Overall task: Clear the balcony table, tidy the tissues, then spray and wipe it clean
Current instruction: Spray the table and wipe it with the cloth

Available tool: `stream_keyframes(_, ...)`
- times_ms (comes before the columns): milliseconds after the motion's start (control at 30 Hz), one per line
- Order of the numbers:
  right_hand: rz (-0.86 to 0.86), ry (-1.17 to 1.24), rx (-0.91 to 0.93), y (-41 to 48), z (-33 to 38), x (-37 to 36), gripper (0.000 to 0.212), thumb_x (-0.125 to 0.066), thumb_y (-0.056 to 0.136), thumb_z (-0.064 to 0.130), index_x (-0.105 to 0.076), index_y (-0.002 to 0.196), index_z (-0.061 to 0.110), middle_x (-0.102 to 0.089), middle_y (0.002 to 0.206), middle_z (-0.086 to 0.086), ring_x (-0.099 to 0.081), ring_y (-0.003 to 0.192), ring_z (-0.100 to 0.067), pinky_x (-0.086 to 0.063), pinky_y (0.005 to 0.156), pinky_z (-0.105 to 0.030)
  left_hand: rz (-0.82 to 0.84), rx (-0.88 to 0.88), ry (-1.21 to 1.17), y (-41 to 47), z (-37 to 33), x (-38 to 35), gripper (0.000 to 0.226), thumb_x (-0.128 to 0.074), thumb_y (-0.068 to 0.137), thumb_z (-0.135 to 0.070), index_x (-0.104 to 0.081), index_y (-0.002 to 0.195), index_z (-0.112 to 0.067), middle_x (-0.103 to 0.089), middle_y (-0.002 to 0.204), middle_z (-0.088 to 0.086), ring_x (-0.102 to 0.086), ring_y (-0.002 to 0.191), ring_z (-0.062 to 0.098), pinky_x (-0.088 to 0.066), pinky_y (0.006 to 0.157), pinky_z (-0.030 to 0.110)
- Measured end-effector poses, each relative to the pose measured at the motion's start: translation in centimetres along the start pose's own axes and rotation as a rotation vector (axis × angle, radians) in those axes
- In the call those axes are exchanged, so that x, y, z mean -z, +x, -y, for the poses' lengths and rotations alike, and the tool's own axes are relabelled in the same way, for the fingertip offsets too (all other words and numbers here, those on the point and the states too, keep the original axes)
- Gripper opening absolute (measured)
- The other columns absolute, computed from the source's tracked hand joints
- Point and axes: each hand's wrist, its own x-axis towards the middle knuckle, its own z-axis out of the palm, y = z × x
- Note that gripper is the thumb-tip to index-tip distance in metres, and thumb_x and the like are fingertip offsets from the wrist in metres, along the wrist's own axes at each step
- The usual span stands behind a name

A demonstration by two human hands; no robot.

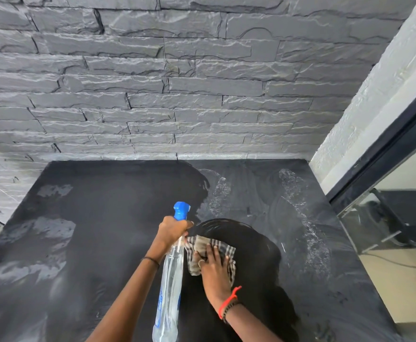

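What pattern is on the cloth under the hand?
The cloth has a brown-and-white check pattern, seen in the head view.

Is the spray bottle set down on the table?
No, the left hand grips the clear plastic blue-nozzled spray bottle by its neck.

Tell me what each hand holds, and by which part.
The left hand grips the spray bottle by its neck, just below the blue head. The right hand holds nothing; it presses flat on the checked cloth on the table.

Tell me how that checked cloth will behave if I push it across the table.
Probably floppy: the cloth lies crumpled under the right hand. Likely slides easily, since the table looks wet around it.
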Motion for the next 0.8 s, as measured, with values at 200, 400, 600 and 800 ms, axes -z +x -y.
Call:
stream_keyframes(200, 0.030, 0.042, 0.011, 6.7, -1.5, 2.6, 0.030, -0.055, 0.088, 0.010, -0.066, 0.114, 0.021, -0.041, 0.146, -0.015, -0.039, 0.134, -0.034, -0.034, 0.104, -0.059, -0.022, 0.041, -0.031, -0.2, -0.4, -0.1, 0.018, -0.064, 0.054, -0.018, -0.048, 0.058, -0.009, -0.046, 0.043, 0.002, -0.044, 0.040, 0.022, -0.041, 0.052, 0.032)
stream_keyframes(400, 0.003, 0.057, -0.121, 6.3, -7.1, 3.7, 0.047, -0.029, 0.098, 0.010, -0.041, 0.140, 0.026, -0.014, 0.158, -0.008, -0.012, 0.145, -0.026, -0.016, 0.117, -0.043, -0.022, 0.060, -0.026, 0.2, -0.9, -1.1, 0.022, -0.066, 0.070, -0.009, -0.046, 0.060, -0.009, -0.044, 0.042, 0.001, -0.042, 0.036, 0.020, -0.040, 0.046, 0.027)
stream_keyframes(600, 0.000, 0.130, -0.192, 3.4, -7.3, 3.1, 0.053, -0.026, 0.099, 0.008, -0.026, 0.147, 0.030, -0.007, 0.159, -0.007, -0.004, 0.146, -0.026, -0.014, 0.116, -0.048, 0.004, 0.054, 0.023, 0.6, -2.4, -3.1, 0.019, -0.062, 0.075, -0.006, -0.048, 0.064, -0.007, -0.047, 0.049, 0.004, -0.044, 0.037, 0.018, -0.040, 0.042, 0.024)
stream_keyframes(800, 0.026, 0.122, -0.201, 3.3, -7.0, 3.4, 0.054, -0.027, 0.099, 0.006, -0.025, 0.148, 0.028, -0.004, 0.160, -0.007, -0.001, 0.147, -0.027, -0.013, 0.117, -0.050, 0.041, 0.043, 0.046, 1.1, -4.1, -4.8, 0.016, -0.061, 0.071, -0.005, -0.047, 0.061, -0.007, -0.046, 0.042, 0.001, -0.042, 0.035, 0.017, -0.038, 0.044, 0.025)
